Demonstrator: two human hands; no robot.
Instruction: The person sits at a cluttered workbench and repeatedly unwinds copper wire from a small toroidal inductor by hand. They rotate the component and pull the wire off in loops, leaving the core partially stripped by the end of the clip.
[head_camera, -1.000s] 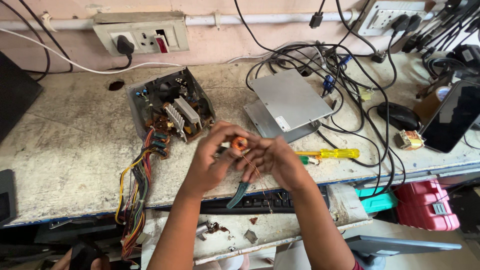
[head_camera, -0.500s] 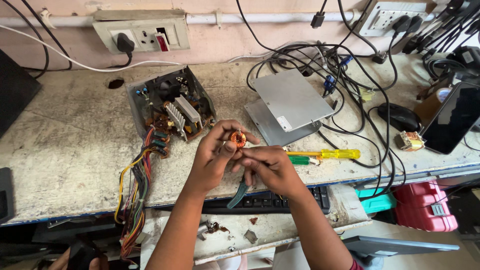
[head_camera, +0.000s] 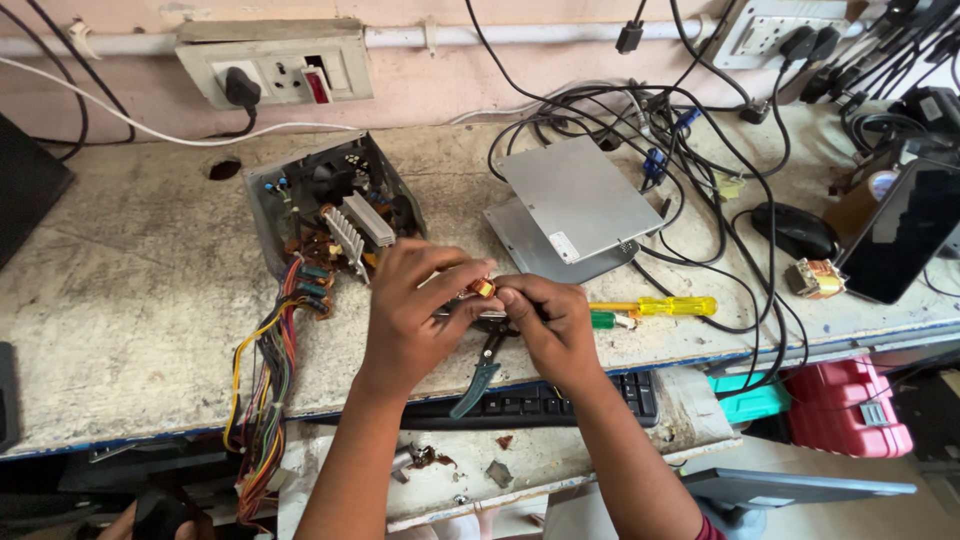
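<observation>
Head view: your left hand (head_camera: 410, 315) and right hand (head_camera: 550, 325) have drifted right, now pinching the small copper-wound coil (head_camera: 483, 288) between their fingertips. It sits above the teal-handled pliers (head_camera: 480, 365), just beside the open power supply (head_camera: 330, 215).

Both forearms enter from lower frame, converge at centre. Left hand (head_camera: 410, 315) and right hand (head_camera: 548, 325) fingertips touching, fingers pinched.
</observation>
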